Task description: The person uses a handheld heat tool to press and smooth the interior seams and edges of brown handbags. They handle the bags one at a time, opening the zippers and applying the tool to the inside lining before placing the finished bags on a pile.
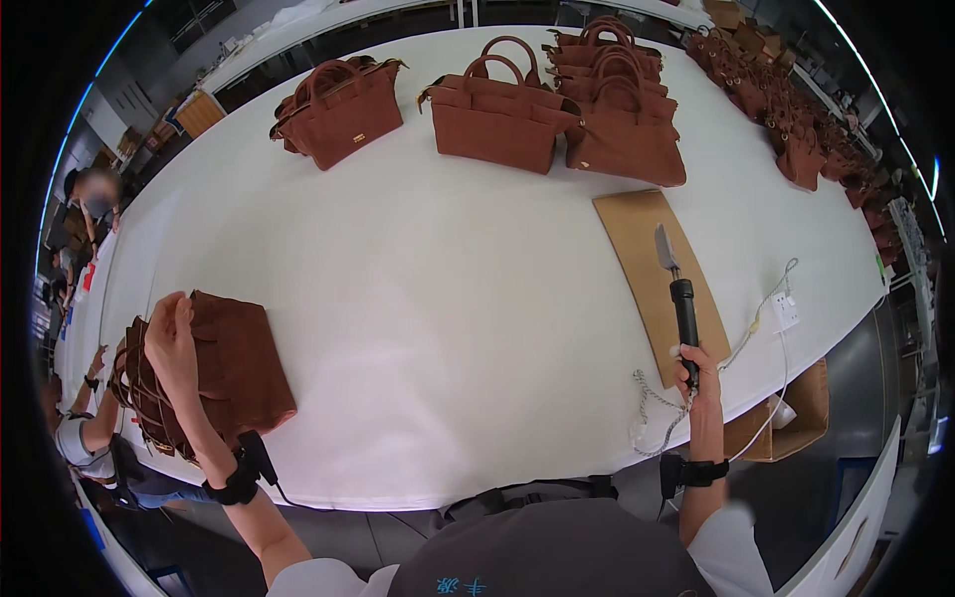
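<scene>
My right hand [699,376] is closed round the black handle of a small corded hand iron [684,308]. Its flat metal tip points away from me, over a brown cardboard sheet [647,269] on the table. At the left, a reddish-brown handbag [244,358] lies with its handles toward the left. My left hand [174,338] is at the bag's upper corner, fingers bent in and seemingly gripping its edge. The back of that hand hides the exact contact.
More brown handbags [497,124] stand along the far side of the white table [428,298]. A socket block [786,310] and cords lie right of the cardboard. An open carton [801,413] sits below the right edge. Co-workers [95,199] are at the left.
</scene>
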### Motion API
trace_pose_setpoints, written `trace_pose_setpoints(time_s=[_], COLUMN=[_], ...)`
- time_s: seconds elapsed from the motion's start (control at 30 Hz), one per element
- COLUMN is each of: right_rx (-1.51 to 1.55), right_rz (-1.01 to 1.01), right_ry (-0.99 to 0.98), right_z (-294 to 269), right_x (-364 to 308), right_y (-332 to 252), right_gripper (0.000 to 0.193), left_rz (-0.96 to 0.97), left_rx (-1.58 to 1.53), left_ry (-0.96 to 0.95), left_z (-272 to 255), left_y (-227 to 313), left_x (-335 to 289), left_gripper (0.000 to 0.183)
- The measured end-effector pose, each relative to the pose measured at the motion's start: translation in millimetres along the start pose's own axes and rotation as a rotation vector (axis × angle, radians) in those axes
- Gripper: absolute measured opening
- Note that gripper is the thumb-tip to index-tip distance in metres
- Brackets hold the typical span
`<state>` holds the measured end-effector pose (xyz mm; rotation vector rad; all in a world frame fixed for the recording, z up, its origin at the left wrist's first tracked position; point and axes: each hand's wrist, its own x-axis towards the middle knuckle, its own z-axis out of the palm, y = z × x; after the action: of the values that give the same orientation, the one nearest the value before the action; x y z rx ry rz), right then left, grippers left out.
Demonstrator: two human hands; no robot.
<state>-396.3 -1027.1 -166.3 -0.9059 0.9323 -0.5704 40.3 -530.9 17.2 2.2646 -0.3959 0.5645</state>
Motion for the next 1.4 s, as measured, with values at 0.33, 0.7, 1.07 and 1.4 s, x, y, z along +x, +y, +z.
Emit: trace_pose_setpoints(time_s=[0.33,0.7,1.07,1.4], right_rx=[-0.559,-1.005,-0.935,-1.408], right_rz=[-0.255,-0.941,-1.14,-1.325], right_ry=[0.166,-0.008,-0.649,-0.779], right_z=[-45.8,84.6,189.0,92.4], right_x=[82.6,60.0,16.1,-30.8], right_y=[13.8,-50.5,43.6,103.7], right_gripper=[0.045,0.073,0.016,0.014], left_rz=[0.589,0.967,0.45,0.263], left_rx=[-0.136,-0.163,0.053,-0.233], left_ry=[-0.434,-0.603,-0.641,-0.547], left_z=[386.2,302.9,172.2,190.8], left_y=[184.8,223.3,144.7,138.5], left_x=[128.7,11.8,-107.0,-76.4], left_gripper=[0.062,0.023,0.099,0.026])
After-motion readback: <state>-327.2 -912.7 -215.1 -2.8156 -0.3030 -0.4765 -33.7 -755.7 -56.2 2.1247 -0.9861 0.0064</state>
